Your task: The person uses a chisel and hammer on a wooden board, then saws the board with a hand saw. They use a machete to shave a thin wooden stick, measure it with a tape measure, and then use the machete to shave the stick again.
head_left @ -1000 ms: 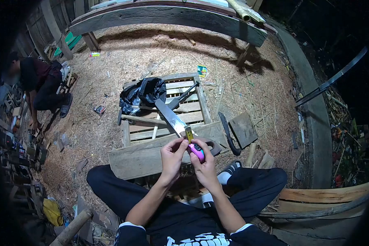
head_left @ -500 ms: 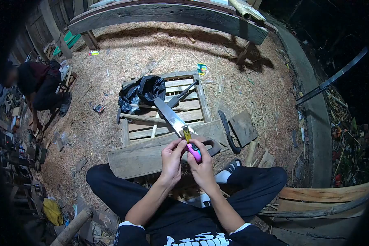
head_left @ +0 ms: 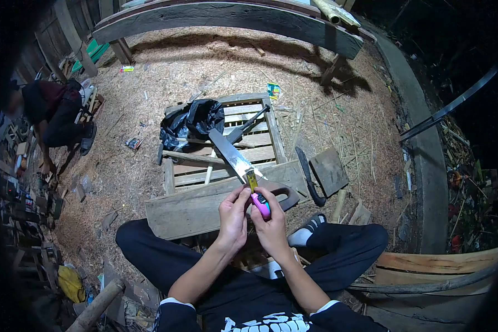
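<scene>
Between my hands is a pink tape measure (head_left: 261,206) with a short length of yellow blade (head_left: 252,180) drawn out. My right hand (head_left: 271,224) is wrapped round its case. My left hand (head_left: 233,216) is closed in a pinch at the blade's left side; the fingertips partly hide what they grip. Just beyond lies a handsaw (head_left: 231,155), its handle on a wooden plank (head_left: 188,213). Behind the plank is a slatted wooden frame (head_left: 275,130) with a black plastic bag (head_left: 191,122) on it.
A dark curved sheath-like object (head_left: 310,180) and a square board (head_left: 328,172) lie right of the plank. A long wooden bench (head_left: 227,19) stands at the back. At the left, another person (head_left: 61,113) crouches beside scattered items. Wooden boards (head_left: 437,263) are at lower right.
</scene>
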A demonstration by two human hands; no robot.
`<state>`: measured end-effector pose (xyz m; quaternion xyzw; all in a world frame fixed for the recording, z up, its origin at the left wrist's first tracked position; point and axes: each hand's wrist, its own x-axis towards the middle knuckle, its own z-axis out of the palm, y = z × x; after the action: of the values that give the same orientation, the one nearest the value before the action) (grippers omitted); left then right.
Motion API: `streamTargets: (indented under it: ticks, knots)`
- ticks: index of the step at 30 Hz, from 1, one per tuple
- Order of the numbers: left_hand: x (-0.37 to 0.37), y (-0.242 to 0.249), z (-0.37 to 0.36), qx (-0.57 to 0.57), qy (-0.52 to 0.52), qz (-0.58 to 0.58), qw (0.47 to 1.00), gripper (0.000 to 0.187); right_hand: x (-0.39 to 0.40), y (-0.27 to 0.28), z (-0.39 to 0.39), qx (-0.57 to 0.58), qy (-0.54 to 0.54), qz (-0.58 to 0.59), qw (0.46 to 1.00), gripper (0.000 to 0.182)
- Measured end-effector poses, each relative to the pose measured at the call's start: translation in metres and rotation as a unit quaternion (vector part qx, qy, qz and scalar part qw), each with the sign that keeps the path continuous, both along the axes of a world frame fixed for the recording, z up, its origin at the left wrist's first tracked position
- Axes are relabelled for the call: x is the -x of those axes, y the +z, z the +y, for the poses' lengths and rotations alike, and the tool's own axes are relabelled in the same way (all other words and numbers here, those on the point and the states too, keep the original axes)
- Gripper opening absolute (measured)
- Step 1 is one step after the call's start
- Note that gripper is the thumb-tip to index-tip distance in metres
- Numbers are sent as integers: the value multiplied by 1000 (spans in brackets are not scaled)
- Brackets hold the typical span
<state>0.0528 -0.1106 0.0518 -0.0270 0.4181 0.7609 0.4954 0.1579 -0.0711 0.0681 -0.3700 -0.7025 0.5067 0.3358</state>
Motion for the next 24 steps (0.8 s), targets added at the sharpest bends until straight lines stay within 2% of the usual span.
streamTargets:
  ticks: [17, 24]
  knots:
    - [-12, -3, 4, -31, 16, 1, 999, 26, -6, 1, 2, -51, -21, -17, 998, 42]
    - [-14, -3, 5, 6, 19, 68, 998, 25, -14, -3, 12, -53, -58, 8, 997, 40]
